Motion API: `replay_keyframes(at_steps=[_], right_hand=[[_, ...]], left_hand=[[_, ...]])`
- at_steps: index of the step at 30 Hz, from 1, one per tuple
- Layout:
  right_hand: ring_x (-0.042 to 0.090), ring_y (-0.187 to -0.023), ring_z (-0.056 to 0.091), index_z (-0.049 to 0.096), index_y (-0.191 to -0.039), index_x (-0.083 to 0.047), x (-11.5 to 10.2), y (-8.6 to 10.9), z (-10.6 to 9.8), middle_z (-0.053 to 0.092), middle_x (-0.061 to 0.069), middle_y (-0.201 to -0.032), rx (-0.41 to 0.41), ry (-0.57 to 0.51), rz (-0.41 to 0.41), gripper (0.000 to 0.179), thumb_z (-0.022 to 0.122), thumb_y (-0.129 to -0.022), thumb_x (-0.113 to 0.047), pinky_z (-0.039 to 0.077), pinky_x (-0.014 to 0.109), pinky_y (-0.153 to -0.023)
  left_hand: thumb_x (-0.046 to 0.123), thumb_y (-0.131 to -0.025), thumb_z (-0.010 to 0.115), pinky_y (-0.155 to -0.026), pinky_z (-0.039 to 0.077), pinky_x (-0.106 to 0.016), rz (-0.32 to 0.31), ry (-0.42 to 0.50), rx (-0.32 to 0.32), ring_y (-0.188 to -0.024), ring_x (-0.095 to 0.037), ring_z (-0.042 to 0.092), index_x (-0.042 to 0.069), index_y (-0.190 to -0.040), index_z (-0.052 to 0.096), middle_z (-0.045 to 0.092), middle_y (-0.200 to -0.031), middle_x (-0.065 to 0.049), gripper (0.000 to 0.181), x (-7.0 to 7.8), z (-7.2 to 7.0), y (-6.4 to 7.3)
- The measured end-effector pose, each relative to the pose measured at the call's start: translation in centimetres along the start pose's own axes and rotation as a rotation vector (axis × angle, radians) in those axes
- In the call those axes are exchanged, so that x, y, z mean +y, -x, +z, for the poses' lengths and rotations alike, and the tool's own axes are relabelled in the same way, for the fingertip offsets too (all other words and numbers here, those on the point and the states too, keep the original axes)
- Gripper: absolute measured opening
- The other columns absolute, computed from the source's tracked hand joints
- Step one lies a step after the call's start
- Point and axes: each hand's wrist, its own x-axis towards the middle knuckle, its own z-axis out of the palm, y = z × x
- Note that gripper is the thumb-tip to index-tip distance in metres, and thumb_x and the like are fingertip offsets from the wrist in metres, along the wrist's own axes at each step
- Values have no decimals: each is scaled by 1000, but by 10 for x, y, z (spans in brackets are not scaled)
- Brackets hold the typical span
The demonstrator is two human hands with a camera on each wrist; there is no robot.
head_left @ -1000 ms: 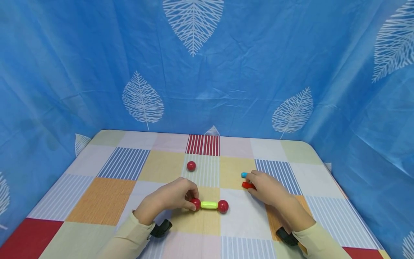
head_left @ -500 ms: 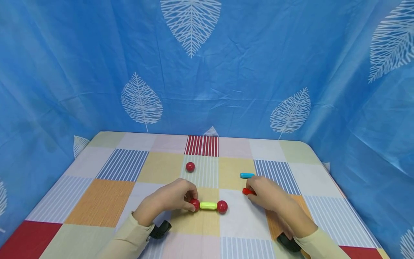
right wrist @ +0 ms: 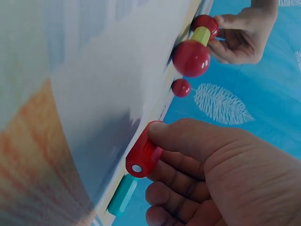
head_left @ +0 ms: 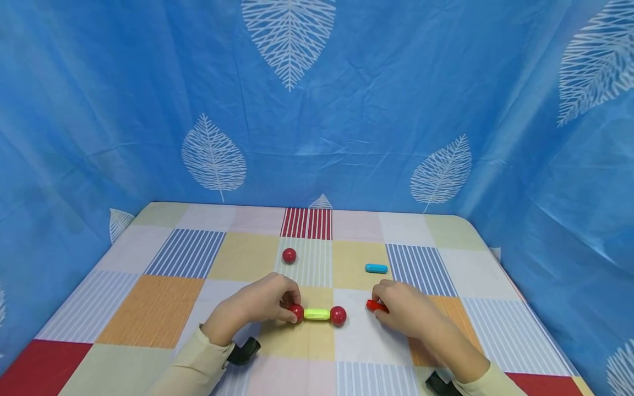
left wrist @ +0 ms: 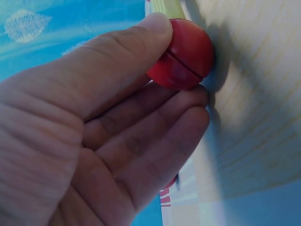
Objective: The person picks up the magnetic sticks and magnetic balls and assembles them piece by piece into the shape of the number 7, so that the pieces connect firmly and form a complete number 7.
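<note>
My left hand (head_left: 269, 300) pinches a red ball (left wrist: 190, 54) between thumb and fingers, low over the table. That ball sits at the left end of a ribbed yellow-green rod (head_left: 317, 314), and a second red ball (head_left: 338, 315) caps the rod's right end. My right hand (head_left: 408, 308) grips a short red rod (right wrist: 145, 150) by thumb and fingers, right of the joined pieces. In the right wrist view a pale round spot shows on the red rod's near end. Beyond that hand lies a blue rod (head_left: 376, 268) on the cloth.
A loose red ball (head_left: 289, 255) rests farther back, left of the middle. The table (head_left: 173, 324) wears a patchwork cloth. Blue curtains (head_left: 317, 137) with white leaf prints rise behind it and along both sides.
My right hand has drawn the red rod toward me, away from the blue rod, which is now fully uncovered. The left hand keeps its hold on the ball.
</note>
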Motion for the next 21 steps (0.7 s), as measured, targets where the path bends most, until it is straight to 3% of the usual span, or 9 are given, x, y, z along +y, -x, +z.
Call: replay_keyframes(at_steps=[12,21], right_hand=[[6,-66,48,67,-87,-17,-15,12,0,58,-10,-81,18,-15,-36,17,81,-78,-21,49,25,-64],[4,-65,48,68,-87,-15,-26,17,0,59,-9,-80,52,-35,-69,16,79,-76,-18,48,22,-61]], left_hand=[[14,-76,84,-67,50,-22,12,-7,2,-69,-2,58,15,-80,67,61,-74,14,18,-3,0,0],[14,-77,84,-68,50,-22,-23,-5,-6,-70,-4,58,15,-81,67,61,-75,13,18,-2,0,0]])
